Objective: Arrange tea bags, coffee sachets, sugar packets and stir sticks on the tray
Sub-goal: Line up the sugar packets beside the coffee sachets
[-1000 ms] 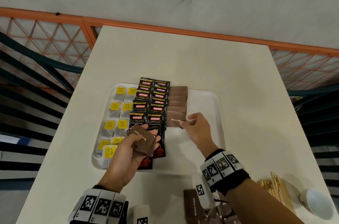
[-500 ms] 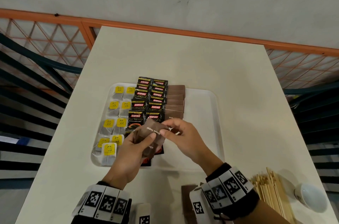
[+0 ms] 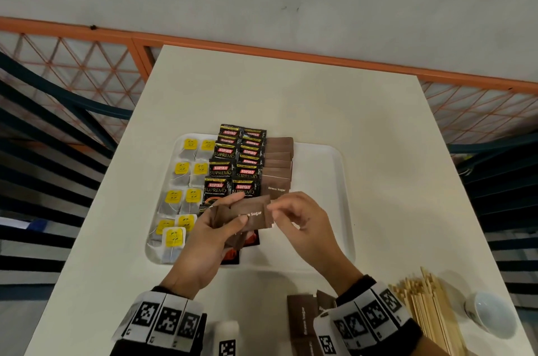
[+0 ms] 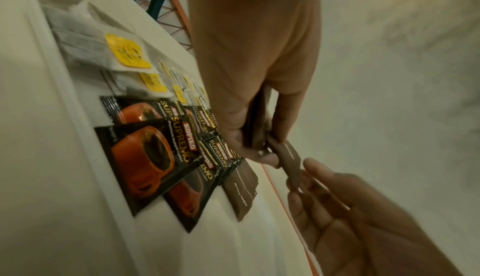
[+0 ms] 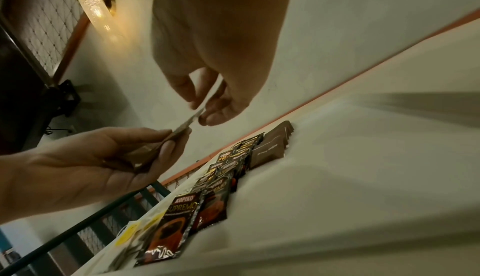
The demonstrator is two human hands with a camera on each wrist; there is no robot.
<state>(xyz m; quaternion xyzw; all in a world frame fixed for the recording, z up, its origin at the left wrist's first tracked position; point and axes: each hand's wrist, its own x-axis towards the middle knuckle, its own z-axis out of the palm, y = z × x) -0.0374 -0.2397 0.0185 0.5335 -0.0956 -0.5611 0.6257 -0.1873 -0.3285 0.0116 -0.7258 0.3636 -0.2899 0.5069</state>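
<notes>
Over the near part of the white tray (image 3: 320,157), my left hand (image 3: 225,220) grips a small stack of brown sugar packets (image 3: 250,214). My right hand (image 3: 276,207) pinches the right end of the top packet between thumb and fingertips. In the left wrist view that packet (image 4: 291,161) sticks out of the stack toward the right hand's fingers (image 4: 319,174). The right wrist view shows the same pinch on the packet (image 5: 187,123). On the tray lie tea bags (image 3: 182,169) with yellow tags at the left, black coffee sachets (image 3: 230,170) in the middle, and a row of sugar packets (image 3: 278,172) beside them.
Wooden stir sticks (image 3: 428,312) lie in a bundle on the table at the near right, beside a white cup (image 3: 489,315). More loose sugar packets (image 3: 302,315) lie near the front edge. The tray's right half is bare. An orange railing (image 3: 262,49) runs behind the table.
My right hand left the sugar row on the tray, came back to the left hand's stack, and took hold of the top packet. That packet now slides out rightward.
</notes>
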